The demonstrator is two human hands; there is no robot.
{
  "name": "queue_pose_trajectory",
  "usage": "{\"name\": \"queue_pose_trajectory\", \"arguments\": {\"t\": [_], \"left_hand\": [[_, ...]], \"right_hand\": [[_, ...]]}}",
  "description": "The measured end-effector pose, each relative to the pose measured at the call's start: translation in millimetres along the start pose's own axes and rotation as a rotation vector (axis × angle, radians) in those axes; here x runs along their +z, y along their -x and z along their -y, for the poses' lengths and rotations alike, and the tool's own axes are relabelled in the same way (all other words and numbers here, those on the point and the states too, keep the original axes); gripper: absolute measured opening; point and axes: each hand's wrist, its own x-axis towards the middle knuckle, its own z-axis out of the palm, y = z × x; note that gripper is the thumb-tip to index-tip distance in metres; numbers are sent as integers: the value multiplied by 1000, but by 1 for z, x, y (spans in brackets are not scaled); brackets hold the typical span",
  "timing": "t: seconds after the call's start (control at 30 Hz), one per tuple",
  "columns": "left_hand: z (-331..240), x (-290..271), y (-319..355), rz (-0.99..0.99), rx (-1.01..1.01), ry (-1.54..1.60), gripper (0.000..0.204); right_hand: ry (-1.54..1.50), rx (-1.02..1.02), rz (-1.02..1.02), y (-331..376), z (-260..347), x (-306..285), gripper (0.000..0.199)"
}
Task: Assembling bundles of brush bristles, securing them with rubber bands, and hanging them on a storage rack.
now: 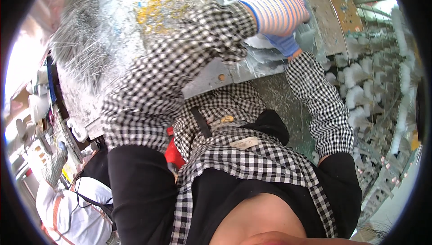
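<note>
A worker's striped-gloved left hand and blue-gloved right hand overlap in view at a metal worktop.
Gray bristles lie heaped at left; checked sleeves cover both forearms.

Right hand partly hidden; grip unclear

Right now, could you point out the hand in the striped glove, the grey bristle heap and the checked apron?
Striped-gloved left hand (278, 12): head view, back of the hand.
Grey bristle heap (83, 42): head view, middle of the loose strands.
Black-and-white checked apron (258, 163): head view, front of the bib.
</note>
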Motion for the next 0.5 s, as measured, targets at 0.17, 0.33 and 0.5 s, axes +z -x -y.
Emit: {"name": "queue_pose_trajectory", "arguments": {"t": [0.17, 0.33, 0.5], "left_hand": [[14, 5, 37, -999, 70, 358, 80], [-3, 38, 90, -997, -334, 822, 84], [0, 23, 147, -890, -322, 452, 39]], "right_hand": [[-180, -20, 79, -16, 20, -23, 80], [-543, 20, 184, -40, 85, -40, 82], [-884, 63, 289, -88, 139, -39, 84]]}}
